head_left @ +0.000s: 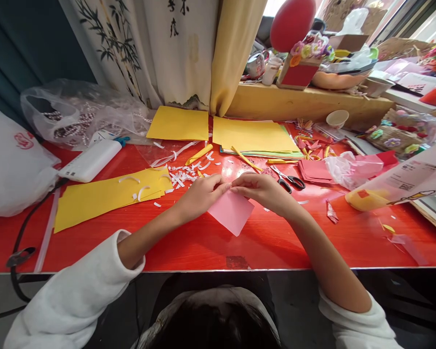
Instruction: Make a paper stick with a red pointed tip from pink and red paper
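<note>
A square sheet of pink paper hangs just above the red table, one corner pointing toward me. Its far edge is pinched between the fingers of my left hand and my right hand, whose fingertips meet there. The fingers partly cover that edge, so I cannot tell whether it is folded. Scissors with black handles lie just beyond my right hand. White paper scraps are scattered past my left hand, beside a rolled yellow paper piece.
Yellow sheets lie at left, with a stack of yellow paper at the back. A white power bank and plastic bags sit far left. Red paper squares and a plastic cup stand right. A cluttered sill runs behind.
</note>
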The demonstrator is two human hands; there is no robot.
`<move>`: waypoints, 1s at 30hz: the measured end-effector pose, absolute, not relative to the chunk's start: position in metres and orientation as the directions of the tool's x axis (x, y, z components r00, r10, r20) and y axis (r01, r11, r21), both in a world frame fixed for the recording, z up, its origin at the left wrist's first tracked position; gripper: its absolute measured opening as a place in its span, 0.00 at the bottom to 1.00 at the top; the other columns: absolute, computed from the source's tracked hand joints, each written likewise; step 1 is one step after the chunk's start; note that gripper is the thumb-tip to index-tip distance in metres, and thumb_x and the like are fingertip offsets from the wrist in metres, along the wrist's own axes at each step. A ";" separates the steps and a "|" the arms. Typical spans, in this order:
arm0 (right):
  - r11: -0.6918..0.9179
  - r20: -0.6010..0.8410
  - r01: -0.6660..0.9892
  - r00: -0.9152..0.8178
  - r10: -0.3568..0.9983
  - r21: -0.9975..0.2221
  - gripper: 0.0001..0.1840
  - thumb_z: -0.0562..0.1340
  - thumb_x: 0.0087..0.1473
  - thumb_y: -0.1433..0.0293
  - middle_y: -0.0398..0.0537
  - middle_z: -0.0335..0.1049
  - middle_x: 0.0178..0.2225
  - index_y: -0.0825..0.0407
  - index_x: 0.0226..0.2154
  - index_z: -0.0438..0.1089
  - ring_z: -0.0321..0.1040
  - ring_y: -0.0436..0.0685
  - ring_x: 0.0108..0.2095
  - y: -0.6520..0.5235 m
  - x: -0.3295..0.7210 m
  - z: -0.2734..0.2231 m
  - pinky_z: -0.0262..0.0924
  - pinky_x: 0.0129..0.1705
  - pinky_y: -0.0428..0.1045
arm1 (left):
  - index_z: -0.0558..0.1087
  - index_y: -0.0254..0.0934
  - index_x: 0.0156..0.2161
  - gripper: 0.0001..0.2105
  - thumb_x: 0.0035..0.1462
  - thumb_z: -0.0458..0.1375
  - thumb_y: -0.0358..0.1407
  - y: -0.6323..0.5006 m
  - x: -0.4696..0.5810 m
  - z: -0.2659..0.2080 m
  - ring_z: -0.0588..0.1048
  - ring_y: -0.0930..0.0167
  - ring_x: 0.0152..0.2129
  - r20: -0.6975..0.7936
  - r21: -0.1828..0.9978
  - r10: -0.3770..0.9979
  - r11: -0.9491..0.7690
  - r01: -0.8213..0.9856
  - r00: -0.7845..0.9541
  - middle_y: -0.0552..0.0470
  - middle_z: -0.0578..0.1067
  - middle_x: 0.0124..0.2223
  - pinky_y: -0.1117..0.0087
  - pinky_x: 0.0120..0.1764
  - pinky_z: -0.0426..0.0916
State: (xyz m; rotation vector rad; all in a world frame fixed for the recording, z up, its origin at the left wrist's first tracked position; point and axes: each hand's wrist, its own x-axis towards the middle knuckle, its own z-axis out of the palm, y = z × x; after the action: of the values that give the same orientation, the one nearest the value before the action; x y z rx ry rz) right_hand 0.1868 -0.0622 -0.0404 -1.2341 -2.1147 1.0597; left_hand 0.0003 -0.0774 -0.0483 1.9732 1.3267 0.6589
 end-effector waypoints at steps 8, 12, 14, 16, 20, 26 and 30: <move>0.402 0.074 0.568 -0.512 0.856 -0.718 0.14 0.57 0.56 0.60 0.48 0.69 0.30 0.53 0.29 0.69 0.64 0.53 0.33 -0.062 0.186 -0.046 0.56 0.33 0.47 | 0.67 0.37 0.32 0.16 0.62 0.43 0.43 -0.077 -0.001 -0.048 0.66 0.73 0.28 -0.004 0.729 0.915 -0.274 0.628 0.404 0.55 0.68 0.29 0.72 0.31 0.56; 0.389 0.056 0.551 -0.525 0.850 -0.738 0.14 0.57 0.56 0.59 0.48 0.70 0.31 0.53 0.30 0.70 0.64 0.52 0.31 -0.064 0.188 -0.041 0.56 0.31 0.46 | 0.65 0.37 0.31 0.17 0.62 0.43 0.46 -0.076 -0.002 -0.048 0.65 0.73 0.27 -0.024 0.773 0.910 -0.246 0.585 0.414 0.56 0.66 0.28 0.72 0.29 0.55; 0.383 0.053 0.540 -0.528 0.848 -0.749 0.14 0.57 0.56 0.59 0.48 0.70 0.32 0.53 0.30 0.70 0.64 0.52 0.32 -0.065 0.188 -0.039 0.55 0.32 0.46 | 0.62 0.37 0.28 0.18 0.62 0.43 0.47 -0.076 -0.003 -0.049 0.63 0.74 0.25 -0.020 0.798 0.913 -0.231 0.556 0.407 0.56 0.63 0.26 0.73 0.28 0.55; 0.394 0.067 0.522 -0.537 0.841 -0.756 0.14 0.57 0.56 0.60 0.47 0.70 0.31 0.53 0.30 0.70 0.63 0.51 0.32 -0.065 0.187 -0.039 0.55 0.32 0.46 | 0.59 0.37 0.26 0.18 0.61 0.44 0.47 -0.076 -0.003 -0.049 0.61 0.75 0.24 -0.017 0.818 0.914 -0.221 0.532 0.405 0.57 0.61 0.25 0.73 0.28 0.54; 0.425 0.087 0.524 -0.551 0.830 -0.738 0.13 0.57 0.56 0.60 0.46 0.67 0.28 0.53 0.29 0.68 0.61 0.51 0.30 -0.064 0.187 -0.042 0.53 0.31 0.46 | 0.64 0.37 0.30 0.17 0.60 0.46 0.48 -0.076 -0.002 -0.049 0.63 0.75 0.26 -0.042 0.852 0.902 -0.193 0.486 0.430 0.57 0.63 0.28 0.73 0.29 0.55; 0.375 0.040 0.486 -0.568 0.822 -0.790 0.14 0.58 0.54 0.59 0.46 0.69 0.29 0.53 0.29 0.68 0.63 0.51 0.31 -0.064 0.187 -0.039 0.55 0.32 0.47 | 0.65 0.36 0.29 0.17 0.59 0.48 0.47 -0.075 -0.003 -0.048 0.63 0.75 0.27 -0.048 0.878 0.899 -0.170 0.449 0.434 0.57 0.64 0.28 0.74 0.30 0.56; 0.275 -0.042 0.445 -0.582 0.812 -0.852 0.16 0.62 0.50 0.57 0.47 0.69 0.30 0.54 0.31 0.69 0.66 0.52 0.31 -0.065 0.187 -0.036 0.59 0.33 0.47 | 0.67 0.35 0.30 0.17 0.60 0.47 0.46 -0.075 -0.003 -0.048 0.65 0.75 0.26 -0.086 0.861 0.909 -0.139 0.489 0.409 0.55 0.67 0.29 0.74 0.27 0.55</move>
State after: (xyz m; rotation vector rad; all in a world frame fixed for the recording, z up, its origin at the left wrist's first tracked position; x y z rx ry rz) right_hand 0.1871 -0.0646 -0.0358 -1.1347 -2.1473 1.2339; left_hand -0.0030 -0.0750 -0.0483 1.7783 1.2134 0.5950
